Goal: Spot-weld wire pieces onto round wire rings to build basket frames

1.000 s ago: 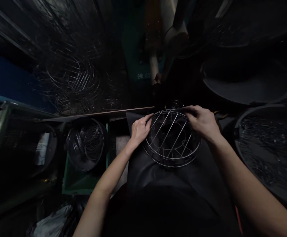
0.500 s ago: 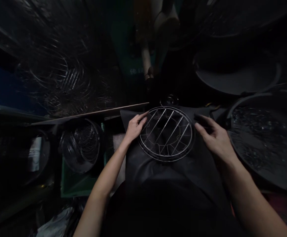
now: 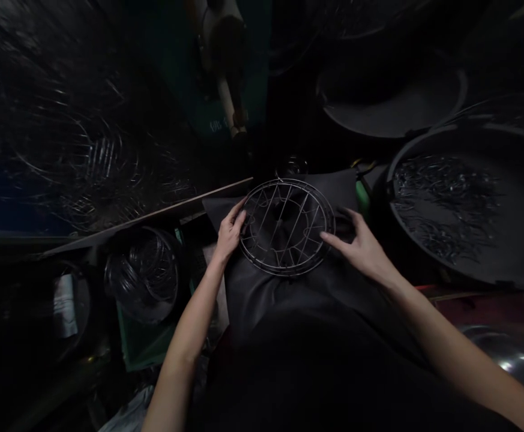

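A round wire rack [image 3: 284, 264] with parallel bars across a ring frame lies over the dark cloth in front of my body. At its left rim, the thumb and fingers of my left hand [image 3: 231, 233] are closed on the wire. My right hand [image 3: 361, 243] is at the opposite side, fingers spread apart. Its thumb tip overlaps the right rim, while the other fingers stay outside the ring. Dark apron-like cloth [image 3: 252, 294] spreads below the rack.
To the right stands a large round basin [image 3: 514, 240] with many small dark wire pieces; another basin [image 3: 392, 117] sits behind it. On the left, a black bucket [image 3: 113, 282] of wire rings rests in a green crate [image 3: 142, 354]. Piled wire racks [image 3: 104, 159] lie beyond a thin board edge [image 3: 176, 207].
My right hand has come in to the rack's right rim, its thumb now over the wire. My left hand keeps its hold. The whole view has shifted and turned somewhat.
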The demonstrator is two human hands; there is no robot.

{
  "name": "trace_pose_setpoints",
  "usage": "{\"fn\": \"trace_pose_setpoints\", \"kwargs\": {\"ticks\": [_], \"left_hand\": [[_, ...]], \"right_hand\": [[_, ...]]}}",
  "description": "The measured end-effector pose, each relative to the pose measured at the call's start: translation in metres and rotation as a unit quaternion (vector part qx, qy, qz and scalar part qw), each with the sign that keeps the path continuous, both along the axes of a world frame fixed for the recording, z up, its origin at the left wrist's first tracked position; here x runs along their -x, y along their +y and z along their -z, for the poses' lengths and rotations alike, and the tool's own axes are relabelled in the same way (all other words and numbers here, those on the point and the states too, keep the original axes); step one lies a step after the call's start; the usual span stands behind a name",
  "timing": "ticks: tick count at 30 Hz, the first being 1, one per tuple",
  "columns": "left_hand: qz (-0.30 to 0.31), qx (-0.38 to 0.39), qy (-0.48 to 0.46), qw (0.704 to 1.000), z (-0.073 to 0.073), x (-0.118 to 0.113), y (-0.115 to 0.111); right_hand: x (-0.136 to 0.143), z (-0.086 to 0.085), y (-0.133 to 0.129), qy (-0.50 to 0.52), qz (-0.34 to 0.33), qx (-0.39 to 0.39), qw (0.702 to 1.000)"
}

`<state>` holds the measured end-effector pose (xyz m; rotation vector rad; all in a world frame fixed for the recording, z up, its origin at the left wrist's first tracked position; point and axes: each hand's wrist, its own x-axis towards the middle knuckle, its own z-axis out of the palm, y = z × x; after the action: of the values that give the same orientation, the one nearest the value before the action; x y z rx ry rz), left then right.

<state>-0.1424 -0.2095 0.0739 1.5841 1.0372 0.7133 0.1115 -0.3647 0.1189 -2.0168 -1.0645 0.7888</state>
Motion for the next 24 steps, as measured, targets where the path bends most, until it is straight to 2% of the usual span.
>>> {"fn": "trace_pose_setpoints", "kwargs": {"ticks": [3,6,9,11,14,17,19,21,24], "left_hand": [[-0.025,-0.021,0.004,0.999,-0.005,0.004,-0.005],[-0.038,-0.057,0.032,0.997,-0.014,0.012,-0.009],[-0.070,-0.116,0.056,0.989,-0.028,0.018,-0.012],[-0.102,-0.165,0.053,0.980,-0.032,0.018,-0.017],[-0.137,-0.209,0.082,0.965,-0.017,0.013,-0.029],[-0.135,-0.189,0.153,0.960,0.010,0.012,-0.041],[-0.135,-0.184,0.180,0.957,0.019,0.013,-0.041],[-0.123,-0.208,0.184,0.953,0.015,0.012,-0.031],[-0.035,-0.256,0.164,0.952,-0.006,0.007,-0.002]], "right_hand": [[0.011,0.007,-0.007,0.070,0.006,0.013,0.997],[0.016,-0.002,-0.002,0.118,-0.009,-0.010,0.993],[0.006,-0.020,0.019,0.081,-0.057,-0.087,0.991],[-0.008,-0.023,0.038,0.035,-0.103,-0.146,0.983],[-0.030,-0.002,0.064,-0.032,-0.176,-0.192,0.965],[-0.043,0.031,0.082,-0.091,-0.253,-0.194,0.943],[-0.042,0.046,0.086,-0.108,-0.286,-0.190,0.933],[-0.036,0.050,0.085,-0.112,-0.292,-0.180,0.933],[-0.025,0.039,0.074,-0.131,-0.239,-0.148,0.951]]}}
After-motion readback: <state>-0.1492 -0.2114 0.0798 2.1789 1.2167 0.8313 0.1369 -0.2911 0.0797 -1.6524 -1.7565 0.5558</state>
